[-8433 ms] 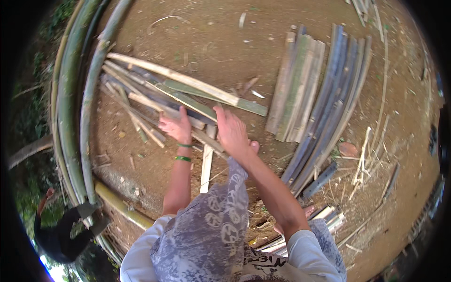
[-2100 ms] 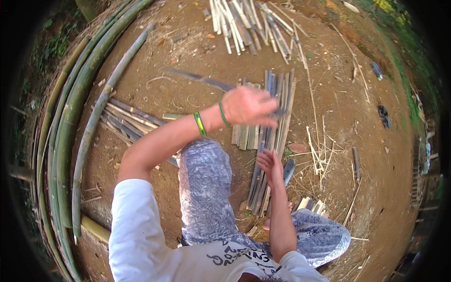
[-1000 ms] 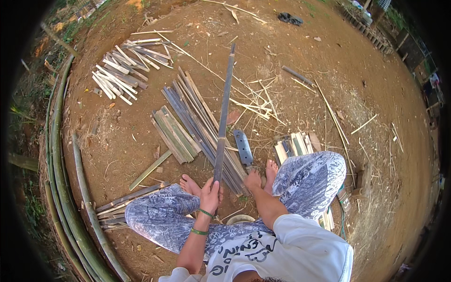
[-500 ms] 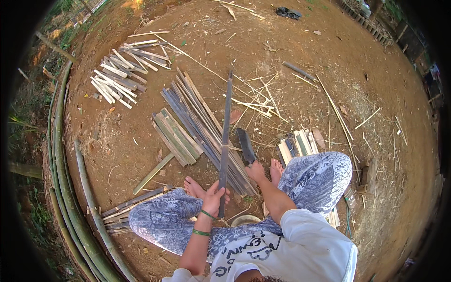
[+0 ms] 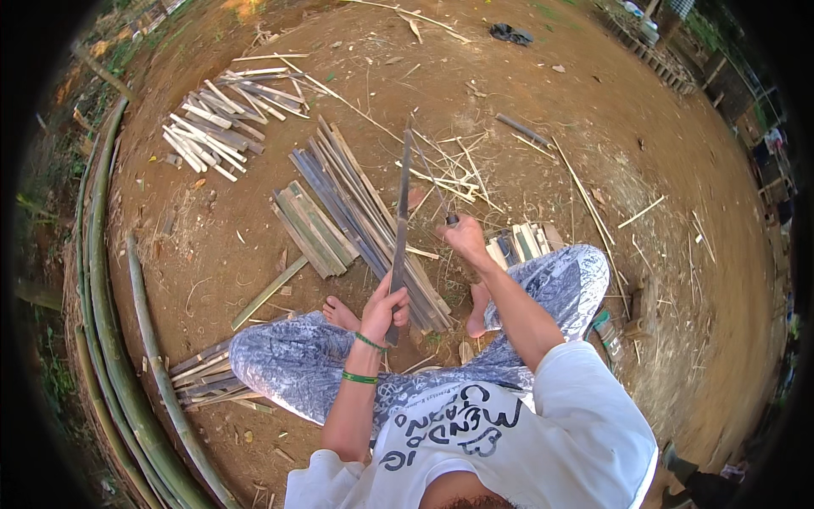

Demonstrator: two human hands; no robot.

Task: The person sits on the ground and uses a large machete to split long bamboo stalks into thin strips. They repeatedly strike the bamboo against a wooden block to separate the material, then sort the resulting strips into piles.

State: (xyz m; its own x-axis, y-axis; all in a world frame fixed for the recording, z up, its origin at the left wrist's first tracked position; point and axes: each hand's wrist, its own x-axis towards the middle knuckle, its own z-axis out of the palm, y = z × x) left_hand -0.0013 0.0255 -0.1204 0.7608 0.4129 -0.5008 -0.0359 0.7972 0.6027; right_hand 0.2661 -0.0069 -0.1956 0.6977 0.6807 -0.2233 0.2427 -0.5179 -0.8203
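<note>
Bamboo strip [image 5: 401, 212]: long, dark, gripped nr its lower end by L hand [image 5: 386, 310], fingers closed round it. Strip stands btwn the person's knees, far end pointing up & away, overlapping the long strips [image 5: 348, 204] behind it in view. R hand [image 5: 466, 240] is fisted on the dark handle of a knife [image 5: 452, 219], just R of the strip; blade seen almost edge-on, so can't tell if it touches the strip.

Ground: shorter greenish strips [image 5: 309, 229] side by side, L of the long ones; loose flat piece [image 5: 270, 293] slanting below them. Heap of pale sticks [image 5: 208, 136] upper L. Small bundle [image 5: 527, 242] by R knee, another [image 5: 203, 377] by L knee. Thin offcuts [image 5: 462, 174] beyond the knife. Thick green poles [image 5: 102, 297] along L side, w/ a greyer pole [image 5: 153, 339] next to them. Black crumpled item [image 5: 510, 34] up top, kind unclear.
</note>
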